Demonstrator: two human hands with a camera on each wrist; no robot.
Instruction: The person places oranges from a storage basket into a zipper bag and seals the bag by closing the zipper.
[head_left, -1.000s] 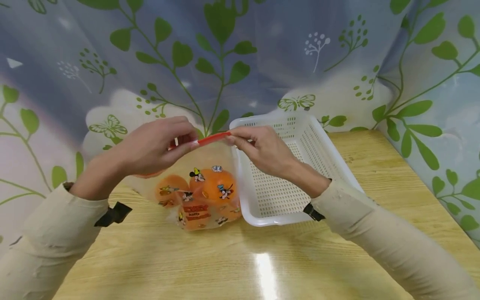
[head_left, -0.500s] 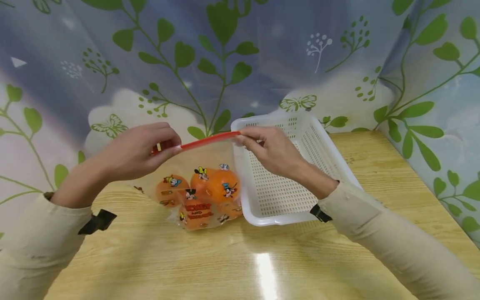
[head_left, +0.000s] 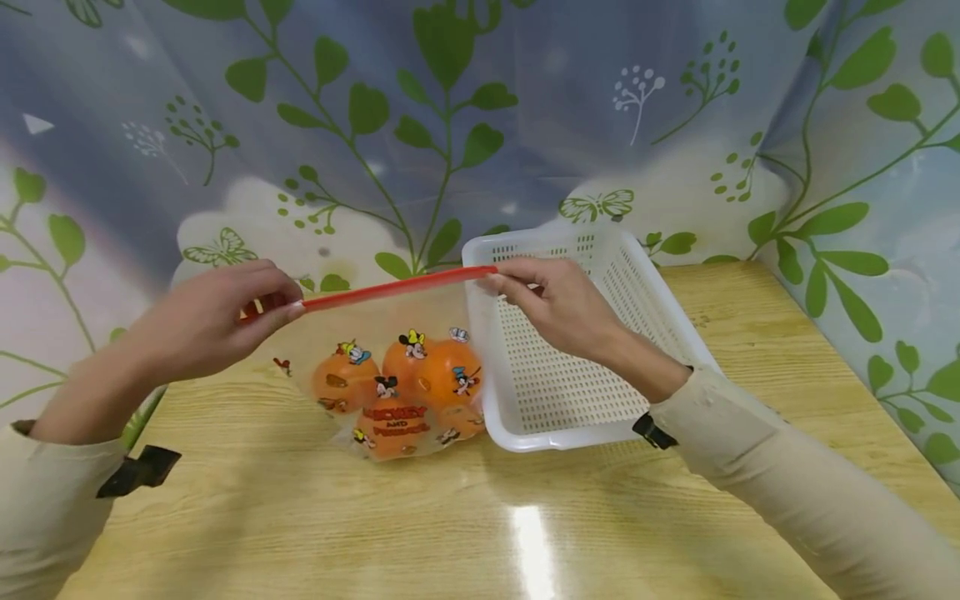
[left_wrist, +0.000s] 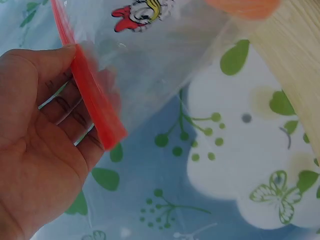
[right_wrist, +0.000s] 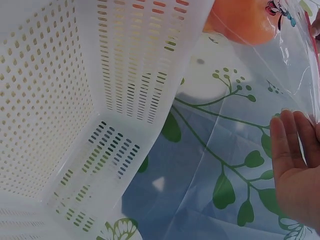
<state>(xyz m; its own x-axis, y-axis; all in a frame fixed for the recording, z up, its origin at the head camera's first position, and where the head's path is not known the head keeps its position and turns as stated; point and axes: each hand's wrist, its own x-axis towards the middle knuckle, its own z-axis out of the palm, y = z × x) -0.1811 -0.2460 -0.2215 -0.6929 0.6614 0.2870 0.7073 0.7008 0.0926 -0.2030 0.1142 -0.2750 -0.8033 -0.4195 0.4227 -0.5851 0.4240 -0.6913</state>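
A clear zip bag [head_left: 375, 325] printed with cartoon figures stands on the wooden table, with several oranges [head_left: 441, 367] inside. Its red zip strip [head_left: 397, 286] runs taut along the top between both hands. My left hand [head_left: 217, 321] pinches the strip toward its left end, thumb on the near side; in the left wrist view the strip's red end [left_wrist: 102, 112] sticks out past the thumb, across the fingers. At the strip's right corner, my right hand [head_left: 558, 304] pinches with thumb and forefinger. In the right wrist view that hand [right_wrist: 297, 160] shows only partly, its grip cut off.
A white perforated plastic basket [head_left: 517, 437] stands right against the bag's right side, beneath my right hand. A leaf-patterned cloth [head_left: 525, 125] hangs behind the table [head_left: 420, 525], whose wooden top extends in front of the bag.
My left hand has slid leftward along the red strip, baring more of it between the hands. The right hand has shifted slightly right. The bag's top is spread wider; the basket stays put.
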